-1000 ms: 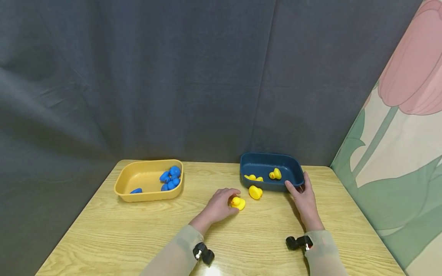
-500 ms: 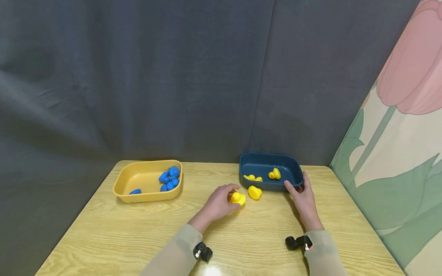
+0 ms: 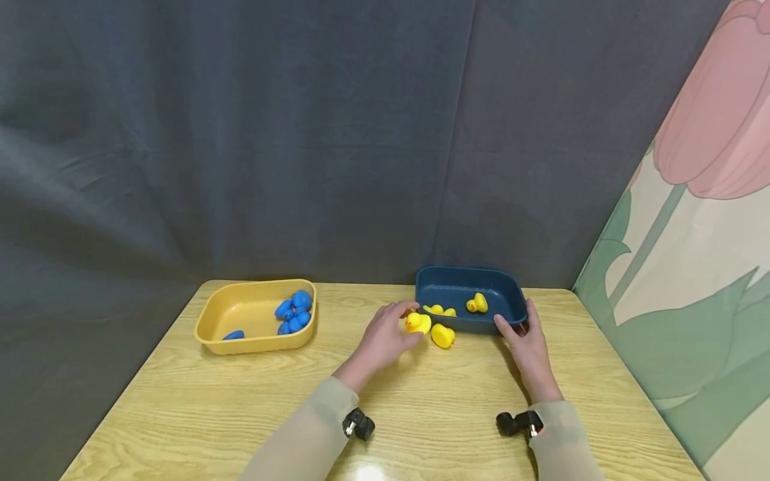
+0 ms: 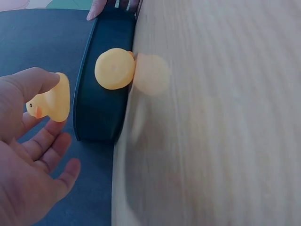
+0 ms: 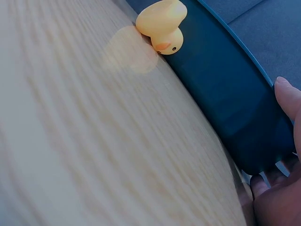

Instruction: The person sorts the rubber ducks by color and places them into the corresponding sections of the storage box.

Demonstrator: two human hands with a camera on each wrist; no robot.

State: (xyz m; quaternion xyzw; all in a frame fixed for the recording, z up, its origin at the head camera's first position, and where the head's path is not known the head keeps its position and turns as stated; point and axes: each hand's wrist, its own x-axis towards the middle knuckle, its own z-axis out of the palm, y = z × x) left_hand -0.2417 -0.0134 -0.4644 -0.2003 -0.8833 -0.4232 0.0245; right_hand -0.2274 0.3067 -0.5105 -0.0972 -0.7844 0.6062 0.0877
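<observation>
My left hand (image 3: 386, 341) pinches a yellow rubber duck (image 3: 418, 323) between thumb and fingers, raised off the table by the near left corner of a dark blue bin (image 3: 481, 325). In the left wrist view this duck (image 4: 59, 99) has its orange beak pointing down and left. Another rubber duck (image 3: 442, 336) lies tipped over on the table against the bin's front wall. Inside the bin are a duck on its side (image 3: 477, 302) and more yellow ducks (image 3: 440, 310), partly hidden by the wall. My right hand (image 3: 532, 354) grips the bin's near right corner, thumb on the rim.
A yellow bin (image 3: 252, 344) stands at the left of the wooden table (image 3: 421, 421), with several blue objects (image 3: 295, 314) inside. A dark grey curtain (image 3: 361, 133) hangs behind the table. A flower-patterned cloth (image 3: 692, 280) borders the right side.
My left hand has lifted the rubber duck from the table and carried it away from me, towards the blue bin. The right hand has stayed on the bin's corner.
</observation>
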